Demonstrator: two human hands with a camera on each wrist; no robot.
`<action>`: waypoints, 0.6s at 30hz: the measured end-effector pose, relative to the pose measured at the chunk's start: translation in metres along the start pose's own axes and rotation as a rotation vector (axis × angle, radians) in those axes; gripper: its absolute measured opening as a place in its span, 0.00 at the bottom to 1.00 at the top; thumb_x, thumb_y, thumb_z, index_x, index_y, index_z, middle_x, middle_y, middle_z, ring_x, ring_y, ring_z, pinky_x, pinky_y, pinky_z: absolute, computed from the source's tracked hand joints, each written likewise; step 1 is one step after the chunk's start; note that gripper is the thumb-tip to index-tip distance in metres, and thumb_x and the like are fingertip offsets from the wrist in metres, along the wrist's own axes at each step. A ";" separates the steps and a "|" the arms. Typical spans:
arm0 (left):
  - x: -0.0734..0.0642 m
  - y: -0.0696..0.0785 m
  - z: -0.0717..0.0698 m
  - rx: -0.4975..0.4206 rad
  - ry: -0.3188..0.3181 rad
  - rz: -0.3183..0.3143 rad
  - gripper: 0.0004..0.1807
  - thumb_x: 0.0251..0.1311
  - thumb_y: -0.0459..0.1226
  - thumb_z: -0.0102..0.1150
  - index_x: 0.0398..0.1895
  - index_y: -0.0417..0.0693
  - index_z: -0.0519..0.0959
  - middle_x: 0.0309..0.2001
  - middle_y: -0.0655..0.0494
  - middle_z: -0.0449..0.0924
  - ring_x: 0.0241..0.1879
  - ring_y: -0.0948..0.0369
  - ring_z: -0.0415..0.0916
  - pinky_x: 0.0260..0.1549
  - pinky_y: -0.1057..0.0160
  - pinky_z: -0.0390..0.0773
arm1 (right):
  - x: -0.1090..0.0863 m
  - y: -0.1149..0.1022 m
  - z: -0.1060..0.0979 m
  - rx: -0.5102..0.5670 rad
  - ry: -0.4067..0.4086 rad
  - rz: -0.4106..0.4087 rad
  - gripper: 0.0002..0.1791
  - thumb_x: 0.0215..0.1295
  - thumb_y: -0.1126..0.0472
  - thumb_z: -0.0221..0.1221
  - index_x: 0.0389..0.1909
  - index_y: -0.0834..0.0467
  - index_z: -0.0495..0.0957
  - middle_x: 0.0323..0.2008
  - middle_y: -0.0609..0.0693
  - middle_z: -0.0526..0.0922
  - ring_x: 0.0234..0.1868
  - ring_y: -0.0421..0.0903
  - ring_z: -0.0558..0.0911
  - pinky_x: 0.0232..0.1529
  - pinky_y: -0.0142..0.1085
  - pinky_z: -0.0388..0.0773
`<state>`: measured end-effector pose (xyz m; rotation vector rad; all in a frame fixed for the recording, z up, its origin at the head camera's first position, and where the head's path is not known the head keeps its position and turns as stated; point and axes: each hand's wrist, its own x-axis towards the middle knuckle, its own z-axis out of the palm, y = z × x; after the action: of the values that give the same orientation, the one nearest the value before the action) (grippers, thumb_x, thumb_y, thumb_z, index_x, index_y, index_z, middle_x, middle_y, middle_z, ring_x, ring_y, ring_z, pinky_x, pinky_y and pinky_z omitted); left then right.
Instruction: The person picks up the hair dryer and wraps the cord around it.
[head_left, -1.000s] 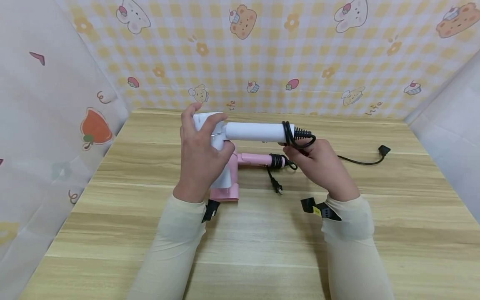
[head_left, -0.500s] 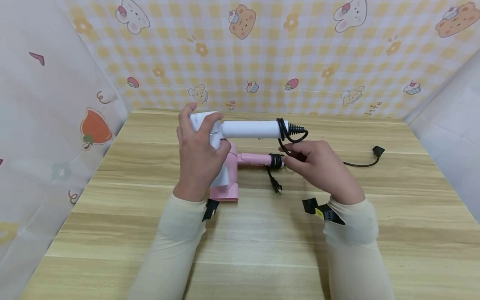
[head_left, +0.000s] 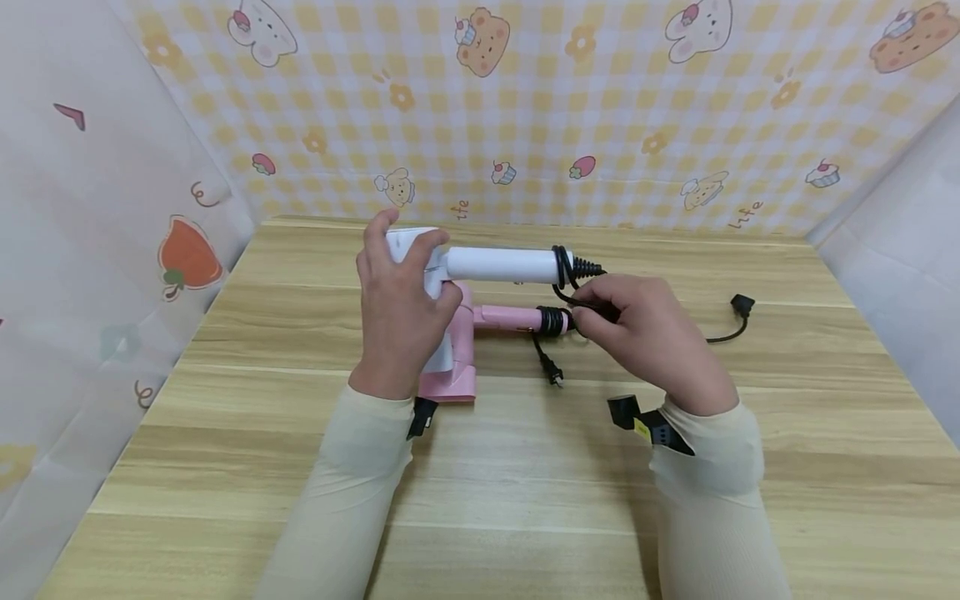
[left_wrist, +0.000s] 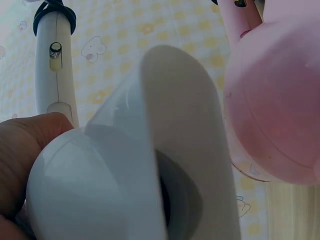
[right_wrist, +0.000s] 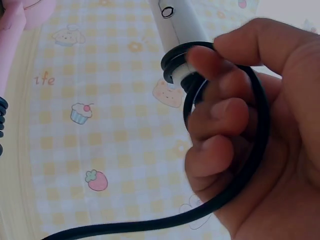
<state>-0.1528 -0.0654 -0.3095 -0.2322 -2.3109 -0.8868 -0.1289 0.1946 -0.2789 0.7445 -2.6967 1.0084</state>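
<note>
My left hand point(head_left: 401, 308) grips the head of a white hair dryer point(head_left: 502, 264), holding it above the table with the handle pointing right. In the left wrist view the dryer's flat nozzle point(left_wrist: 185, 110) faces the camera. Black power cord point(right_wrist: 260, 110) is looped round the end of the handle. My right hand point(head_left: 648, 329) pinches that cord just beyond the handle; in the right wrist view the cord runs through the curled fingers and trails off to lower left. Its plug point(head_left: 742, 305) lies to the right of the hand.
Behind and below the white dryer lies a pink hair dryer point(head_left: 462, 342) on the wooden table point(head_left: 517, 500). Its own cord is wound round its handle, and its plug point(head_left: 552, 371) rests in front. A checked cloth point(head_left: 525, 108) hangs at the back.
My right hand has drawn slightly right and down with the cord, pulling it round the handle's end. The white dryer's plug has slid left across the table. My left hand keeps its grip.
</note>
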 end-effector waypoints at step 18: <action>0.000 0.004 -0.001 0.028 -0.046 -0.006 0.24 0.45 0.30 0.75 0.48 0.50 0.80 0.58 0.39 0.61 0.52 0.40 0.64 0.45 0.46 0.72 | -0.002 0.000 -0.002 0.035 0.106 -0.069 0.08 0.64 0.70 0.63 0.32 0.53 0.85 0.27 0.43 0.77 0.22 0.41 0.70 0.23 0.29 0.65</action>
<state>-0.1508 -0.0627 -0.3072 -0.2358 -2.3659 -0.8603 -0.1273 0.1967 -0.2780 0.7629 -2.5518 1.0505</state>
